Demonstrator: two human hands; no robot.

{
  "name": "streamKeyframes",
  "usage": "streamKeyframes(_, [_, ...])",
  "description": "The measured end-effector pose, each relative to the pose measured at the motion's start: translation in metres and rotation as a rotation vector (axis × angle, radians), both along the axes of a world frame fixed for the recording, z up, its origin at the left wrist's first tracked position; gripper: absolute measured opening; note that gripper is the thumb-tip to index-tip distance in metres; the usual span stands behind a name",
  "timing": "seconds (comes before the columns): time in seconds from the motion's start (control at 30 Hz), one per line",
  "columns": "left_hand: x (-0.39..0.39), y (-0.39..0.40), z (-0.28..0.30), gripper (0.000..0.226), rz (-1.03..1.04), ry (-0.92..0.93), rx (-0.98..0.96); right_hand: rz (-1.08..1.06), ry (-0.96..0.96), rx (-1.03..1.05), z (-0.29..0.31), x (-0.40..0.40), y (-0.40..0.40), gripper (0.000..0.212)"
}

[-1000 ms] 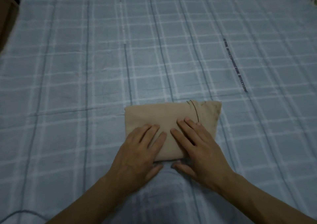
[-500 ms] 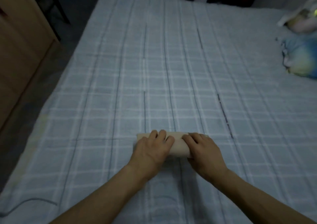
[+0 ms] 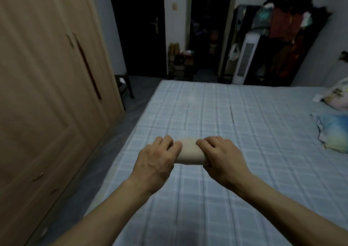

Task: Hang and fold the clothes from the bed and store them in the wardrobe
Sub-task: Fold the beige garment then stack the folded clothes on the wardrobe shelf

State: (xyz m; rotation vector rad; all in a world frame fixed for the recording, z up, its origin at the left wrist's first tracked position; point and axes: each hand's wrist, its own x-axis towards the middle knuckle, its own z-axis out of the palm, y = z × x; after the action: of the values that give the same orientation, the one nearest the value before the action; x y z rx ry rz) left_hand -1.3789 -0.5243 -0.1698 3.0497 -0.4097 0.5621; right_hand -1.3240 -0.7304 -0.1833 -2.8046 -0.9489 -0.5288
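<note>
A folded beige garment (image 3: 190,152) is held up over the blue checked bed (image 3: 235,125), only its middle showing between my hands. My left hand (image 3: 156,161) grips its left end with fingers curled over the top. Gripping the right end the same way is my right hand (image 3: 222,155). The wooden wardrobe (image 3: 47,87) stands along the left, its doors nearly closed with a dark gap between two of them.
Two pillows (image 3: 335,130) lie at the bed's right edge. A narrow floor strip (image 3: 105,151) runs between bed and wardrobe. Beyond the bed stand a dark stool (image 3: 124,87), a white tower fan (image 3: 244,57), a loaded clothes rack (image 3: 286,38) and open dark doorways.
My hands went from pressing flat on the folded garment to gripping its ends and lifting it off the bed. My view has swung up to take in the room and wardrobe.
</note>
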Motion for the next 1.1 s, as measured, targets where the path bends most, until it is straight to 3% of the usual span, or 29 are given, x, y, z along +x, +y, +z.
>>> streamKeyframes(0.27, [-0.109,0.023,0.13,0.033,0.205,-0.148,0.077,0.237,-0.182,0.064,0.129,-0.061,0.035,0.044])
streamKeyframes(0.43, [-0.176,0.053,0.18,0.042,0.311,-0.231,0.104,0.396,-0.269,0.152,0.172,-0.094,0.081,0.052])
streamKeyframes(0.8, [-0.355,0.166,0.204,0.047,0.642,-0.231,0.203,0.747,-0.219,0.288,0.185,-0.216,0.254,0.062])
streamKeyframes(1.1, [-0.547,0.278,0.214,0.055,0.914,-0.248,0.195,1.022,-0.268,0.307,0.21,-0.375,0.422,0.05])
